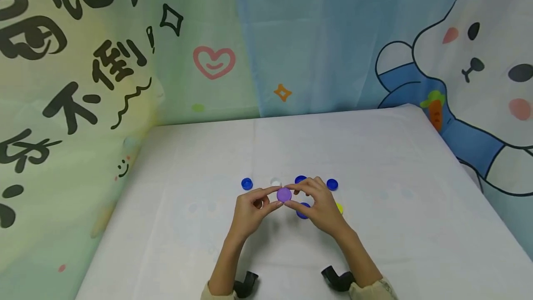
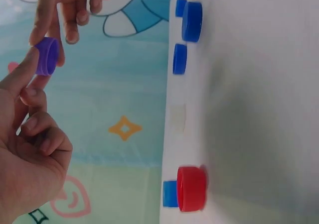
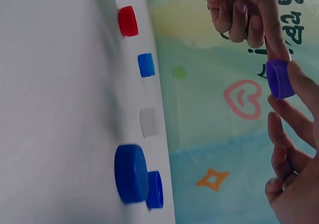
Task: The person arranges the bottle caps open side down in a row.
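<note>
Head view: leftmost on the worktop (image 1: 200, 161) lies a light blue cap (image 1: 247, 184); a red cap (image 2: 193, 188) near it shows only in the wrist views. The left hand (image 1: 248, 214) pinches one side of the purple cap (image 1: 284, 195), held above the worktop, with the white cap (image 1: 275, 182) just beyond. The right hand (image 1: 322, 207) pinches the other side, among dark blue caps (image 1: 332, 184) and a yellow cap (image 1: 339, 208). Handling seems midway: purple lifted and not yet set down, the rest lying loose, none visibly joined.
</note>
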Tool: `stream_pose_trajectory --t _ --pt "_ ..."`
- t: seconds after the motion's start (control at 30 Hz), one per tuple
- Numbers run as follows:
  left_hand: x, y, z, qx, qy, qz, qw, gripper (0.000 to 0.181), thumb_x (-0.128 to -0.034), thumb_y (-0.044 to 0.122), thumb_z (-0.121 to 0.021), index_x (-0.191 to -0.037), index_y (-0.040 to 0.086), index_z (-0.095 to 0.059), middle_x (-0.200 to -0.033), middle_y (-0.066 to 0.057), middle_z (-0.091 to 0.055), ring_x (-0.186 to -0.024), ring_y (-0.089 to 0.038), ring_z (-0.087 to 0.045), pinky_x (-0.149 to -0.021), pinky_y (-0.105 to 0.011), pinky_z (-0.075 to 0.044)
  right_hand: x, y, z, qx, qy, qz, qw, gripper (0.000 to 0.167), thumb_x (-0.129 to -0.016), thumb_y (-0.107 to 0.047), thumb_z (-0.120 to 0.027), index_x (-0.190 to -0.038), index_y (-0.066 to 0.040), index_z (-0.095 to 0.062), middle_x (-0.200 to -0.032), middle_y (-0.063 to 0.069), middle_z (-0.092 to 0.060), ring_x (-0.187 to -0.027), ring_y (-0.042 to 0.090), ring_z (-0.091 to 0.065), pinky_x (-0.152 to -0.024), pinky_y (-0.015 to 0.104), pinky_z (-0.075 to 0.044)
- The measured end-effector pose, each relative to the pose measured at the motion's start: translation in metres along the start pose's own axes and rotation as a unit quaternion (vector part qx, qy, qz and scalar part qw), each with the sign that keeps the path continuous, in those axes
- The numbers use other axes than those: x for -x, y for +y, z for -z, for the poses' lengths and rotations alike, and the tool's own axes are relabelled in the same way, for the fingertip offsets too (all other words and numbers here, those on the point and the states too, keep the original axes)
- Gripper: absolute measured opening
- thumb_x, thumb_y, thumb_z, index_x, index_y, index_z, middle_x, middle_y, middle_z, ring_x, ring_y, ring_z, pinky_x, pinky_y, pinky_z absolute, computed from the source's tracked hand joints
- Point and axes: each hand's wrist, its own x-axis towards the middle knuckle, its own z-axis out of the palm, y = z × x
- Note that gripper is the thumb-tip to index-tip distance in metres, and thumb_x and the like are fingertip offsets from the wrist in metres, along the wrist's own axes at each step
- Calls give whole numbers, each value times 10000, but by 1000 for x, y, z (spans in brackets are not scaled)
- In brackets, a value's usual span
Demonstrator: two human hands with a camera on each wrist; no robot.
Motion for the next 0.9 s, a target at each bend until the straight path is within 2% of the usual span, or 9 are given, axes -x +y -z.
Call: stream_pose_trajectory --t 0.17,0.27,0.37,0.5,0.67,0.9 --pt "-1 -9 11 -432 85 113 9990 256 -773 205 -749 -1019 140 -722 -564 72 -439 -482 -76 -353 -426 -198 -271 -9 -2 -14 167 20 -194 9997 338 -728 -305 -787 -1019 -162 -693 -874 -38 -592 -830 139 -430 -689 300 -380" --pt "0 -16 15 -700 -85 368 9968 263 -767 229 -755 -1019 160 -722 -546 100 -428 -445 -48 -354 -397 -201 -291 -9 1 -24 278 -85 -290 9992 331 -732 -311 -781 -1009 -154 -694 -867 -25 -595 -836 158 -446 -694 301 -379" --pt "2 -24 16 -1048 -371 668 9916 274 -764 265 -755 -1018 169 -723 -526 110 -423 -425 -28 -364 -390 -203 -313 -7 5 -32 500 -215 -341 9979 315 -729 -301 -782 -992 -146 -701 -847 -8 -592 -826 171 -453 -700 315 -369" --pt "4 -34 13 -1775 -701 868 9778 290 -756 310 -755 -999 154 -731 -530 112 -429 -454 -12 -363 -412 -189 -310 -3 12 -39 979 -427 -309 9938 296 -718 -281 -791 -959 -128 -712 -823 -4 -581 -807 165 -447 -712 336 -358" --pt "5 -37 6 -2649 -859 883 9564 280 -742 338 -759 -955 156 -743 -524 123 -443 -467 -9 -358 -420 -190 -303 -1 20 -46 1396 -757 -271 9869 277 -725 -271 -788 -937 -106 -720 -819 16 -574 -797 186 -455 -714 348 -364" --pt "6 -38 -2 -3394 -1041 818 9313 246 -719 334 -779 -905 176 -753 -517 108 -470 -468 -29 -376 -412 -208 -309 1 26 -52 1770 -1084 -317 9777 274 -731 -318 -775 -910 -115 -735 -848 17 -569 -816 197 -449 -718 354 -357"
